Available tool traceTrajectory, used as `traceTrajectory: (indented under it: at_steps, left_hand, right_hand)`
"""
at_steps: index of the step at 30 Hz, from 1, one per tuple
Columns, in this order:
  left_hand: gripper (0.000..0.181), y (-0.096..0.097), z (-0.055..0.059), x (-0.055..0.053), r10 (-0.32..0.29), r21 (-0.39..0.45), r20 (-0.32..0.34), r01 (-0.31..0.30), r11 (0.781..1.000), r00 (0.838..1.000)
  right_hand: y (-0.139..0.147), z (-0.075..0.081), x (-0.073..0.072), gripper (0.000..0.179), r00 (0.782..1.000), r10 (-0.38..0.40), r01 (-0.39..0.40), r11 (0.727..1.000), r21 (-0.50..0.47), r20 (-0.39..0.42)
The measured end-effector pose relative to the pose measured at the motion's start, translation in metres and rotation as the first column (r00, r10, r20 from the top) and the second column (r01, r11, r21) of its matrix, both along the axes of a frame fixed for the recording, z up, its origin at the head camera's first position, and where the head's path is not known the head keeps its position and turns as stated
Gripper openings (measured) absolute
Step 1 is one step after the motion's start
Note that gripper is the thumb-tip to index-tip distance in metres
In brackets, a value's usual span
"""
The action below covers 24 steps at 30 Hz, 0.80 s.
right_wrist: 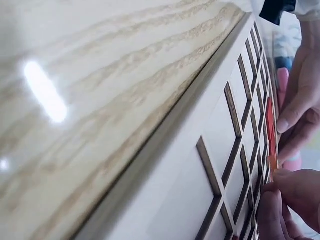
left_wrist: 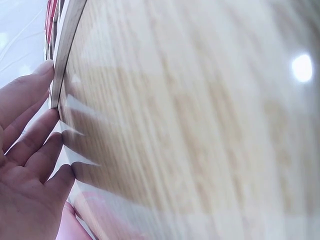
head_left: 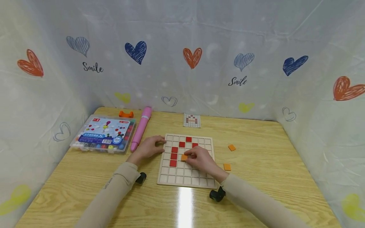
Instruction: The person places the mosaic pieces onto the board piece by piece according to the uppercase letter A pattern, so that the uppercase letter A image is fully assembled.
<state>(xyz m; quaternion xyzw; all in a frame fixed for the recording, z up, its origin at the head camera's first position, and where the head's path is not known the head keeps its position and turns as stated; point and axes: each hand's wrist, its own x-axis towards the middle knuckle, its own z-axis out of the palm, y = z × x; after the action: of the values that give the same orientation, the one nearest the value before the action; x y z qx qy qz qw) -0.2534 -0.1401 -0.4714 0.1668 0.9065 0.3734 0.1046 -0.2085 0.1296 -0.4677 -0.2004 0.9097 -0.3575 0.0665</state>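
Note:
A wooden grid board (head_left: 171, 180) lies on the table in the head view, with several red square tiles (head_left: 174, 156) set in its cells. Between thumb and fingertips, my right hand (head_left: 201, 160) pinches an orange square tile (head_left: 183, 157) at a cell just right of the red column. The right wrist view shows this orange tile (right_wrist: 273, 164) low at the grid. At the board's left edge, my left hand (head_left: 149, 147) rests with thumb and fingers spread. In the left wrist view, the left hand's fingertips (left_wrist: 59, 114) touch the table beside the board's side (left_wrist: 62, 55).
Two loose orange tiles (head_left: 232, 147) lie right of the board. Behind it is a small pattern card (head_left: 192, 120). A clear box of coloured beads (head_left: 102, 134), a pink tube (head_left: 141, 129) and an orange plastic piece (head_left: 126, 114) occupy the back left. Patterned curtains (head_left: 171, 72) surround the table.

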Motion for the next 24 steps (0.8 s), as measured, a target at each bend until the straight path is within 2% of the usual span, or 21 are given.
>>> traceTrajectory:
  at_steps: [7, 14, 24]
  left_hand:
    - [0.038, 0.000, -0.001, -0.001, 0.009, 0.000, 0.008, -0.009, 1.000, 1.000]
    - [0.037, 0.000, 0.001, 0.001, 0.013, 0.007, 0.011, -0.013, 1.000, 1.000]
    - [0.038, 0.001, 0.002, 0.001, 0.009, -0.004, 0.006, -0.009, 1.000, 1.000]
  right_hand:
    - [-0.011, 0.000, -0.006, 0.022, 1.000, 0.026, -0.026, 0.999, 0.040, 0.000]
    - [-0.016, 0.001, -0.008, 0.021, 0.995, 0.075, -0.070, 0.994, 0.082, -0.058]
    - [-0.021, 0.002, -0.010, 0.021, 0.996, 0.070, -0.064, 0.992, 0.105, -0.050]
